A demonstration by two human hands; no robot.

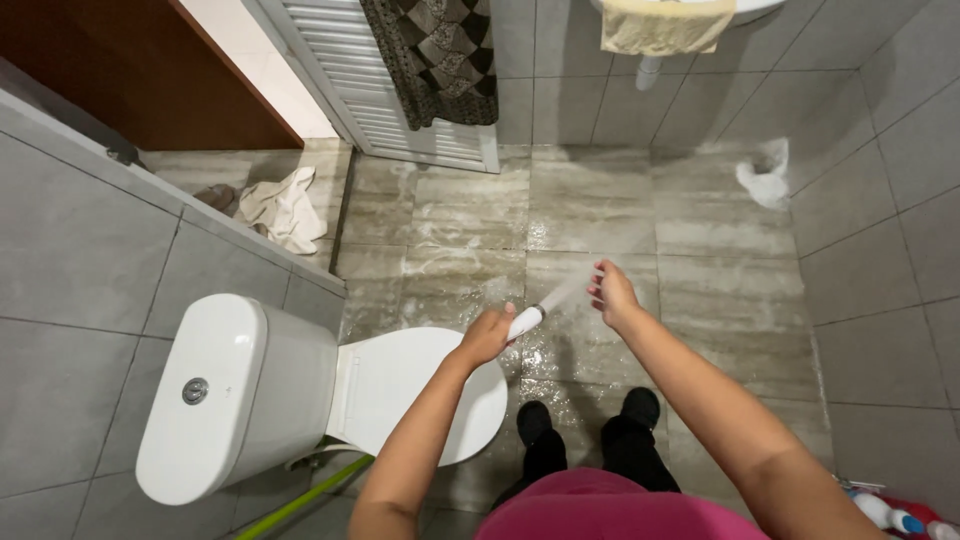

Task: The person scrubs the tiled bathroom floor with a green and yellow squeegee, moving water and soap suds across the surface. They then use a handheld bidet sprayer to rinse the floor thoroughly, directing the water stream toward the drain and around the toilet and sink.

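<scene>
Left hand [487,335] closed in a firm grip on a small white plastic spray nozzle [526,321], held above the front edge of the white ceramic toilet's shut lid [400,380] and aimed out over the floor; right hand [612,292] just beside the spray, fingers loosely apart, holding nothing. Wet, streaked grey stone floor tiles [600,220] glistening through the middle, so rinsing seemingly well along. Crumpled white cloth [287,207] and white plastic bag [766,175] lying at the edges.

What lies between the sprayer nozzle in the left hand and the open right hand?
In the head view, only a thin jet of water from the sprayer nozzle in the left hand crosses toward the right hand, over wet floor tiles.
</scene>
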